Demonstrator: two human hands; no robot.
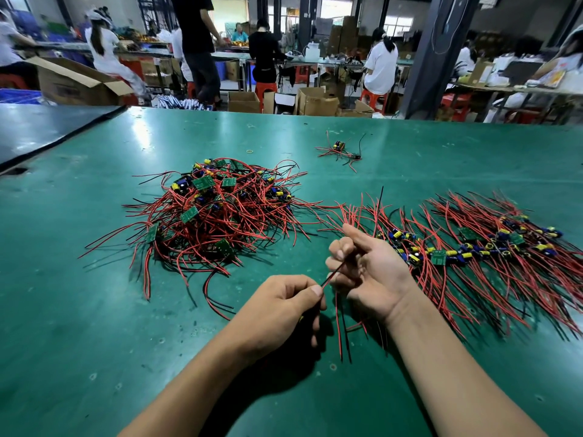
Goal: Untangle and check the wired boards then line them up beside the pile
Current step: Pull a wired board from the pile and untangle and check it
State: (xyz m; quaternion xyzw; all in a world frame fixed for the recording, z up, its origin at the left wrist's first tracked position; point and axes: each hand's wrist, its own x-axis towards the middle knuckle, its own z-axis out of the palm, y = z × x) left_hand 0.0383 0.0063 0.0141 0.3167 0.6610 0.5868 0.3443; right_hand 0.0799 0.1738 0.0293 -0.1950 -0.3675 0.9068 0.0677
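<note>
You are holding a thin red-and-black wire (332, 274), stretched short between your two hands, low over the green counter (94, 310). Your left hand (277, 313) is pinching it between the thumb and the first finger, at the lower end of the stretch. Its other fingers (310, 337) are curling in under the palm, with the back of the hand up. The wire is running up and to the right into your right hand (375, 272), where the bent fingers (339, 250) are closing round it. The palm there is facing left, toward the other hand, and the thumb is lying on top, pointing away from you. More loose wires (339, 329), red and black, are hanging down below both hands onto the counter. I cannot see the board of this piece. Only a small yellow spot is showing under the left hand, and I cannot tell what it is. Both bare forearms are coming in from the bottom edge and leaning toward each other.

One tangled pile (214, 212) of wired boards is lying beyond your left hand. One long row (473, 247) of boards is lying just beside your right hand, with wires spreading near and far. One small group (339, 148) is lying apart, further back, with at least one board in it. The boards in the pile and the row are too many to count. One rubber band (250, 151) is lying to the left of the small group.
</note>
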